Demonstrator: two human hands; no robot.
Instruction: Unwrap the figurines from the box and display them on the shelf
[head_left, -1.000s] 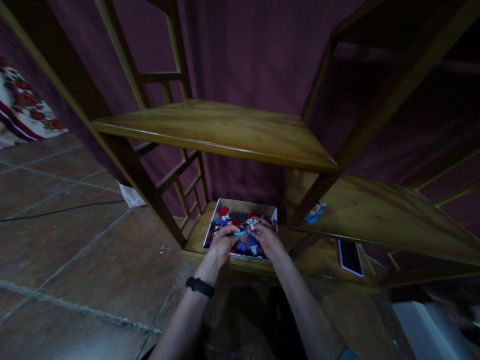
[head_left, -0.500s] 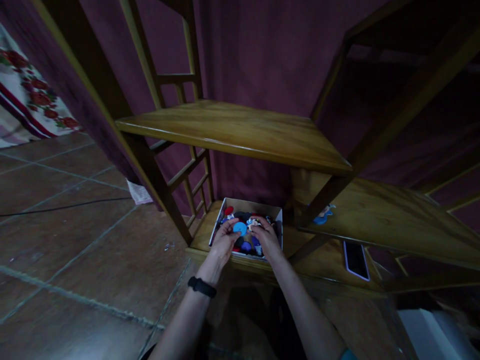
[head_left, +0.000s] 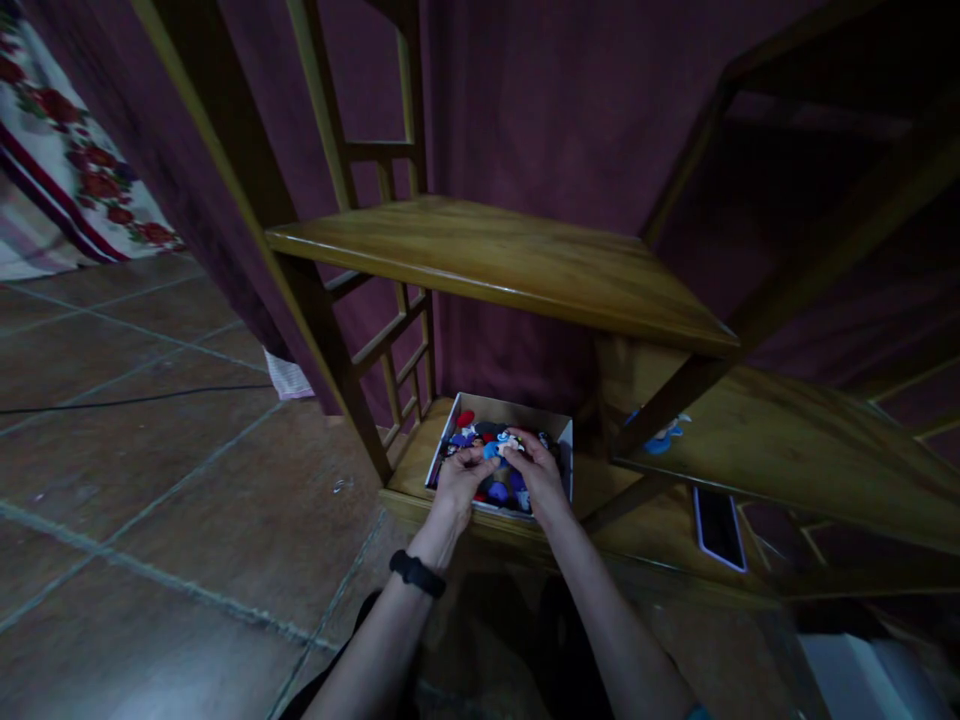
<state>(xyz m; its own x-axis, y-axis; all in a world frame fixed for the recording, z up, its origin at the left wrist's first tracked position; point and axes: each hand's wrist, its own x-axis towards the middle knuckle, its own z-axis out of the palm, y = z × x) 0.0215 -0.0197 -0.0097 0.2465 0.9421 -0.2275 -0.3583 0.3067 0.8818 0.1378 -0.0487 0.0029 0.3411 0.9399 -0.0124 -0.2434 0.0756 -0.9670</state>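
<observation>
Over an open white cardboard box (head_left: pixel 517 410), both my hands come together with fingertips pinched. My left hand (head_left: pixel 456 485) holds a flat blue disc (head_left: pixel 491 450), seen partly edge-on. A small blue and white cartoon figure (head_left: pixel 511 442) is pinched in my right hand (head_left: pixel 541 474). The disc and the figure meet or overlap; whether they are joined I cannot tell. Under my hands the box holds several small coloured pieces, among them a red one (head_left: pixel 466 418) and a purple one (head_left: pixel 498 491).
The box stands on the low board of a wooden shelf unit, beneath a higher shelf (head_left: pixel 495 250). To the right lie another blue figure (head_left: pixel 664 436) and a phone (head_left: pixel 718 528). A dark cable (head_left: pixel 135 400) crosses the tiled floor at left.
My hands have drawn closer together. The blue disc, earlier facing me apart from the figure, is now turned and against it. The view has shifted slightly.
</observation>
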